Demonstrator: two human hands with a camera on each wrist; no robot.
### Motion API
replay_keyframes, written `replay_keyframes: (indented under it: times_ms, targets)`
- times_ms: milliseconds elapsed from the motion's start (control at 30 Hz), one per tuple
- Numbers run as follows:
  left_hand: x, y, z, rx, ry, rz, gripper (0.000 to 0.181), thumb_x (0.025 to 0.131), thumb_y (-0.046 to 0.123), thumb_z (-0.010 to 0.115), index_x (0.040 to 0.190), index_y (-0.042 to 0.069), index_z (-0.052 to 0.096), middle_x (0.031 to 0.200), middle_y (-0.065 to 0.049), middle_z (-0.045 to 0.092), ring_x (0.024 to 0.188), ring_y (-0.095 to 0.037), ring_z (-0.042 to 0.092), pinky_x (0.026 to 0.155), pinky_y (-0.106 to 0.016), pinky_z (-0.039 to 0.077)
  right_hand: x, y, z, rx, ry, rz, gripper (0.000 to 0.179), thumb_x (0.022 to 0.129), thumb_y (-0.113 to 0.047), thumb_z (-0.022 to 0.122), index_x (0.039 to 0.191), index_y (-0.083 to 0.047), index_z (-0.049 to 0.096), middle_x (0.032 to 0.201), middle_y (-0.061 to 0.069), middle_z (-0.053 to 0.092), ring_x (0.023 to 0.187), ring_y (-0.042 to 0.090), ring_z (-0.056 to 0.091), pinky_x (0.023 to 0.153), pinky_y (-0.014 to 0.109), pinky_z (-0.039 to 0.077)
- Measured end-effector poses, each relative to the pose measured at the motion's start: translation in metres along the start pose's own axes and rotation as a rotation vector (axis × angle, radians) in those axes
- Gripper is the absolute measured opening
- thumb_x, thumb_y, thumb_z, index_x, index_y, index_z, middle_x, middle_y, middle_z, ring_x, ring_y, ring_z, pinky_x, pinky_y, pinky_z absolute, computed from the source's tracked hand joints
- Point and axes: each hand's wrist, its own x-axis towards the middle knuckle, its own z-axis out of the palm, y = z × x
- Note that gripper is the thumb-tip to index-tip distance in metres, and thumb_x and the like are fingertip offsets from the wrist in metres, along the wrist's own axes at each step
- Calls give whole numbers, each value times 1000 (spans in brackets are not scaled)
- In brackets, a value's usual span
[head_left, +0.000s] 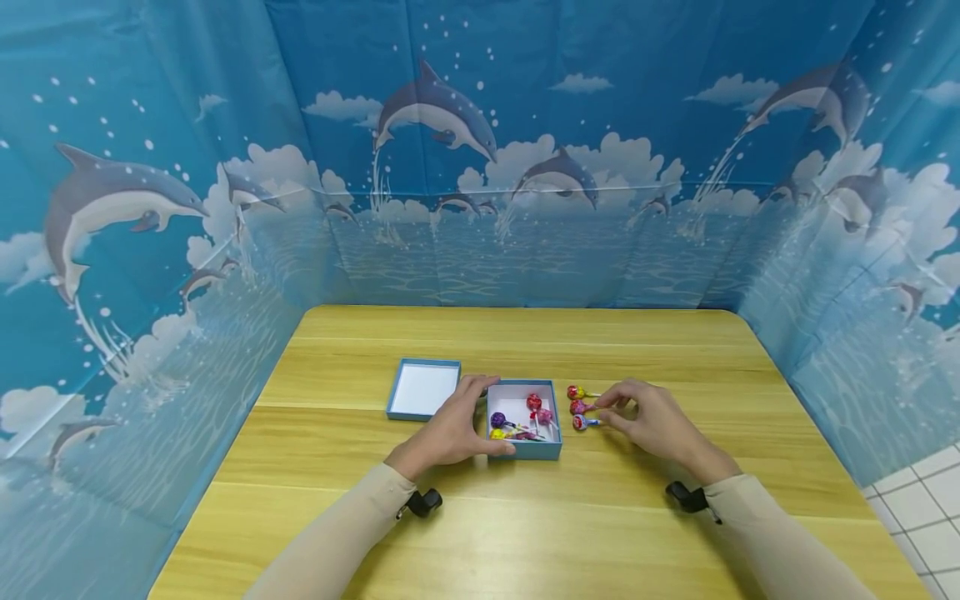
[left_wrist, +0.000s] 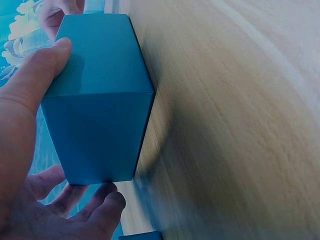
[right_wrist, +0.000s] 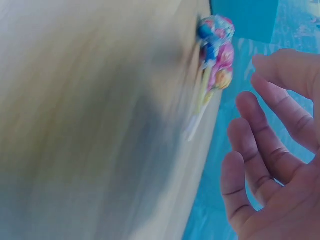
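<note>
My left hand point(head_left: 453, 425) grips a blue open-topped box point(head_left: 528, 451), thumb on its near wall and fingers round its left side. Inside the box lie several wrapped lollipops, among them a purple one point(head_left: 498, 420), a red one point(head_left: 533, 402) and a pink one point(head_left: 545, 416). Right of the box, three more lie in a column: a yellow-and-red lollipop point(head_left: 575, 392), a pink lollipop point(head_left: 579, 407) and a blue lollipop point(head_left: 580, 422), sticks pointing right. Over those sticks hovers my right hand point(head_left: 652, 417); the right wrist view shows its fingers loosely bent, with nothing between them.
A blue-edged box lid point(head_left: 424, 389) with a white inside lies left of the box. The wooden table point(head_left: 570, 533) ends at a dolphin-print curtain point(head_left: 525, 250) on the back and sides. White floor tiles point(head_left: 930, 492) show at the right.
</note>
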Motion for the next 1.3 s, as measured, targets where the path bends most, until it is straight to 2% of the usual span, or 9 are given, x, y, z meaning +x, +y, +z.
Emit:
replay_keyframes:
  times_ms: [167,400,500,633,833,967,1033,1200,1300]
  targets:
    - [0,0,0,-1,1,3,120,77,71,87,170,26,27,168,-1,34,153,-24,45,124,-49,45,3,-11,-1,4,-5,-30,14,96,-26,83,110,-27,80,106,-12,76,95,11,67,78,34,56]
    - [0,0,0,-10,-2,9,119,77,70,87,170,26,27,168,-1,34,153,-24,45,124,-49,45,7,-31,-2,41,-29,-91,17,95,-25,85,111,-23,80,108,-8,76,98,21,71,84,48,61]
    - [0,1,0,-10,-1,12,119,77,70,87,170,26,27,168,0,34,152,-24,45,124,-48,45,9,-40,-2,40,-27,-128,18,94,-25,86,111,-23,79,109,-6,76,97,21,72,85,50,62]
    - [0,1,0,-9,2,15,119,78,70,87,170,25,27,168,-1,35,152,-24,46,123,-49,45,11,-52,-1,33,-27,-175,20,93,-27,86,112,-23,79,111,-3,75,96,20,73,84,47,63]
    - [-1,0,0,-6,3,16,119,78,70,86,171,25,26,168,-2,34,152,-26,46,122,-51,46,20,-70,1,-3,-62,-255,22,92,-28,87,113,-22,80,109,-6,73,86,17,67,75,37,62]
    - [-1,0,-1,1,3,18,119,79,71,85,171,23,27,168,-3,34,152,-27,46,123,-52,46,30,-81,2,-35,-131,-310,23,93,-32,87,114,-28,79,110,-5,74,83,14,62,72,29,55]
    - [-1,0,-1,-3,4,21,119,79,70,86,171,21,27,168,-3,34,151,-27,47,123,-52,45,35,-85,3,-37,-182,-334,24,94,-32,85,117,-29,78,111,-4,75,86,14,64,75,30,54]
    - [-2,1,-1,-12,3,29,118,80,69,85,170,21,27,167,-3,34,150,-27,47,122,-52,46,52,-94,8,-3,-314,-370,26,98,-31,82,122,-22,78,115,-3,76,101,20,72,88,44,62]
    - [-2,1,0,-10,6,31,117,80,70,85,170,22,27,167,-2,34,149,-26,48,121,-51,47,63,-100,12,22,-379,-396,25,99,-26,80,122,-17,78,115,1,78,100,23,74,89,48,63]
